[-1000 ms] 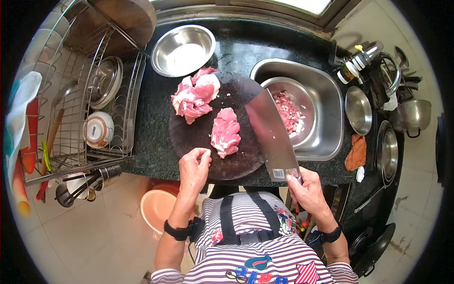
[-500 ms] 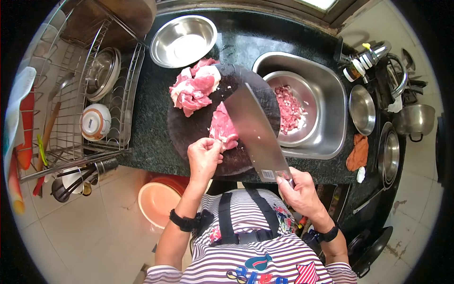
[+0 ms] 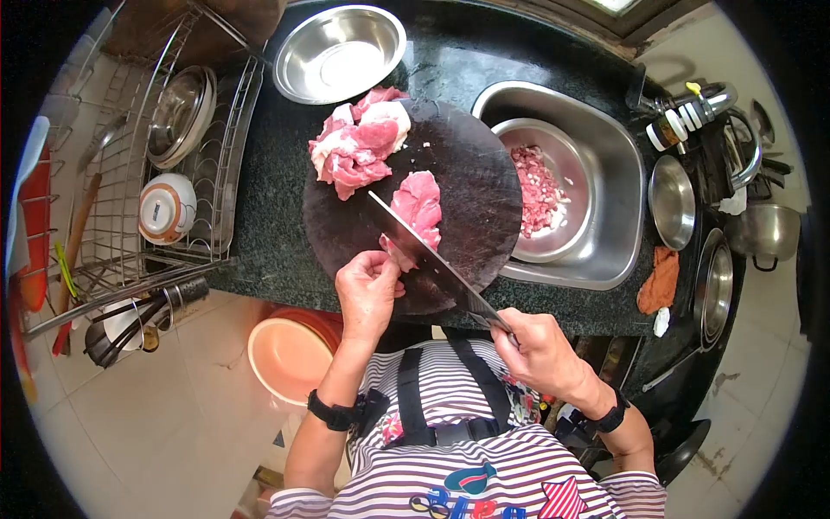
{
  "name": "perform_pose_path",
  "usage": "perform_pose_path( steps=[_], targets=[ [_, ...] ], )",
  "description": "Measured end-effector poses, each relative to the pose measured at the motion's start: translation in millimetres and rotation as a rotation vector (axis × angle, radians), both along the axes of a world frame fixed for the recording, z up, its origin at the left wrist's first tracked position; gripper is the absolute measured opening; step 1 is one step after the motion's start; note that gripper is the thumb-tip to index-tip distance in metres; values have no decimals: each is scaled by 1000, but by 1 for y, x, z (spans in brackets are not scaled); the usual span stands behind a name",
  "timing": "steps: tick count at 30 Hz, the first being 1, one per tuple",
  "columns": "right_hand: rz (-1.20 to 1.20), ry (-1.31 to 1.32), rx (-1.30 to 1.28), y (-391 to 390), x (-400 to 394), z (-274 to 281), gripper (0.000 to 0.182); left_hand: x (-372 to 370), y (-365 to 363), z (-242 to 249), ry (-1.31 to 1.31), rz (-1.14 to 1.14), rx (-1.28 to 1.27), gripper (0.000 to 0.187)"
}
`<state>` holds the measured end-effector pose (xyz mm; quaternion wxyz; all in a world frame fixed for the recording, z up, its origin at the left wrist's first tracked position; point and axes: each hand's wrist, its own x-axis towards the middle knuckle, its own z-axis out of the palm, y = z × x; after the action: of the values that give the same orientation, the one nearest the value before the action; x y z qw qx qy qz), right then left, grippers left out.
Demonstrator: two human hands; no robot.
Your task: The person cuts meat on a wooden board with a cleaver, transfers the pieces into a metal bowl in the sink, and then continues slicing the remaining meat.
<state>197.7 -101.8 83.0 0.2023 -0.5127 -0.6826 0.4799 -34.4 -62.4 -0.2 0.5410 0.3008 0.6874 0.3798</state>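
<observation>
My right hand (image 3: 545,350) grips the handle of a cleaver (image 3: 445,277). Its blade is on edge, slanting across the near end of a piece of raw meat (image 3: 418,202). Between the fingertips of my left hand (image 3: 367,285) is the meat's near end, on the left side of the blade. Whether the edge has cut through is hidden. Both rest over a dark round chopping board (image 3: 475,177). Farther back on the board's left lies a larger heap of raw meat (image 3: 359,149) with white fat.
A steel bowl (image 3: 529,246) with diced meat sits in the sink (image 3: 618,216) on the right. Behind the board stands a steel basin (image 3: 290,52). A wire dish rack (image 3: 246,164) is at left, an orange cloth (image 3: 659,281) at right, a bucket (image 3: 285,356) below the counter.
The cleaver has turned from showing its broad side to standing on edge, and its tip has moved left and nearer across the meat. My left hand keeps its pinch on the meat.
</observation>
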Motion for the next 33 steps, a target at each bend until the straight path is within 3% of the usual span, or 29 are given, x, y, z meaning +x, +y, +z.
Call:
perform_pose_path(
  steps=[7, 11, 15, 21, 24, 28, 33],
  targets=[
    [69, -99, 41, 2, 4, 3, 9, 0, 1, 2, 39, -18, 8, 17],
    [129, -149, 71, 5, 3, -12, 12, 2, 1, 5, 233, -111, 49, 11],
    [208, -232, 231, 21, -25, -21, 16, 0, 2, 3, 322, -189, 138, 12],
    [236, -130, 321, 65, -76, -39, 13, -4, -1, -5, 387, -227, 224, 16],
    [180, -105, 289, 60, -64, -39, 12, -3, 6, 10, 638, -257, 182, 18],
    [224, -212, 182, 33, -22, -22, 14, -11, 3, 9, 613, -287, 231, 18],
    [234, -245, 225, 51, -49, -17, 14, -10, 0, 15, 565, -312, 195, 16]
  ],
)
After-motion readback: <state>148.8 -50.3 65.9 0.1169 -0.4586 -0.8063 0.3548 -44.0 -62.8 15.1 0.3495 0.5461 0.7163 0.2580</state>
